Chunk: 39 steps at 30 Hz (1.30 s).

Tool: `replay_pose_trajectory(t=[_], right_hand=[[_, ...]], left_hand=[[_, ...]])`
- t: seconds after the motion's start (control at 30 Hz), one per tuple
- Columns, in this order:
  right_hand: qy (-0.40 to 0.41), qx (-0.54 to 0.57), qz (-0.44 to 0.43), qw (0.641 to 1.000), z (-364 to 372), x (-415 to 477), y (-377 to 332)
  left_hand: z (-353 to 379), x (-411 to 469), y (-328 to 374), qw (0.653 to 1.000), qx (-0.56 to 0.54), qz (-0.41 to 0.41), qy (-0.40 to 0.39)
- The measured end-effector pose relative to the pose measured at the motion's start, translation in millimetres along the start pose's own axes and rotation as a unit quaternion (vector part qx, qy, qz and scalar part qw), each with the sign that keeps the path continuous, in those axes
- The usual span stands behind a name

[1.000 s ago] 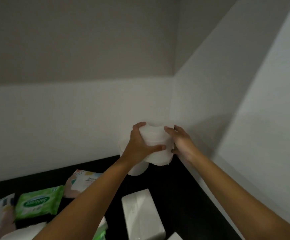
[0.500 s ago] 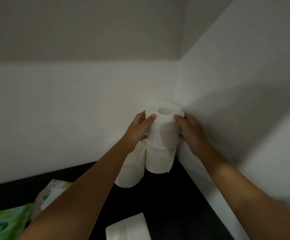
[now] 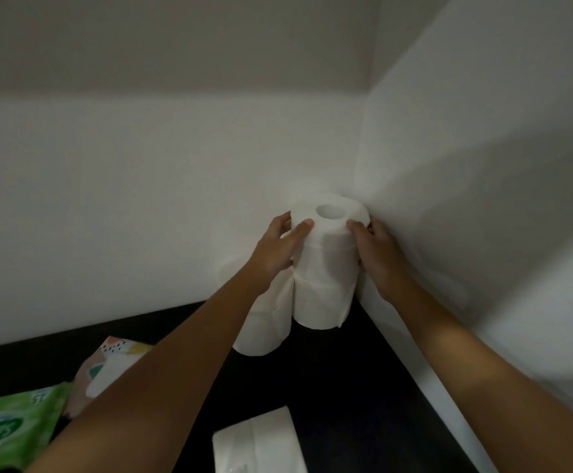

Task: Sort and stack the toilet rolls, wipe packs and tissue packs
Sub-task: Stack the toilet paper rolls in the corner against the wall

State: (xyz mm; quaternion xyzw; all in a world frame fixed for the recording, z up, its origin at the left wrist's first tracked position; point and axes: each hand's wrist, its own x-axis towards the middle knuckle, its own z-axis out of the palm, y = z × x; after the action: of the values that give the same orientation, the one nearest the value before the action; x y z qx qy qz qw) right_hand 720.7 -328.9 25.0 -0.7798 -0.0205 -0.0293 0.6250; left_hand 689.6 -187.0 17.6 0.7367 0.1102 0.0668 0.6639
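A stack of white toilet rolls (image 3: 324, 278) stands upright in the far corner where two white walls meet. Its top roll (image 3: 329, 221) shows its open core. My left hand (image 3: 278, 249) presses the stack's left side and my right hand (image 3: 377, 250) presses its right side, both around the upper rolls. A second, lower stack of rolls (image 3: 266, 322) stands just left of it, partly hidden by my left forearm.
The surface is a black shelf (image 3: 346, 387). A white tissue pack (image 3: 261, 442) lies near the front. At the left lie a green wipe pack (image 3: 8, 435) and a patterned pastel pack (image 3: 107, 367). White walls close the back and right.
The top roll has come down onto the corner stack. Both hands stay on its sides, slipping a little lower. The view has shifted closer to the corner.
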Motion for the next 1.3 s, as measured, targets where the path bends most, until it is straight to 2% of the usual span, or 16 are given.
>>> replay_pose_trajectory(t=[0.37,0.47,0.57,0.83,1.07,1.3], right_hand=[[0.02,0.0,0.0,1.0,-4,-50,-16],[0.006,0.024,0.0,1.0,-1,-74,-29],[-0.013,0.001,-0.014,1.0,7,-94,-44],[-0.137,0.034,-0.016,0.99,75,-182,-84],[-0.248,0.026,-0.06,0.967,169,-287,-105],[-0.338,0.014,-0.067,0.939,261,-407,-122]], left_hand=[[-19,-49,11,0.999,0.024,-0.019,0.03],[-34,-76,16,0.999,0.014,-0.014,0.032],[-53,-104,22,0.999,-0.003,0.0,0.043],[-137,-189,26,0.991,0.065,0.041,0.108],[-256,-296,7,0.965,0.135,0.049,0.218],[-370,-404,-17,0.945,0.182,0.029,0.271]])
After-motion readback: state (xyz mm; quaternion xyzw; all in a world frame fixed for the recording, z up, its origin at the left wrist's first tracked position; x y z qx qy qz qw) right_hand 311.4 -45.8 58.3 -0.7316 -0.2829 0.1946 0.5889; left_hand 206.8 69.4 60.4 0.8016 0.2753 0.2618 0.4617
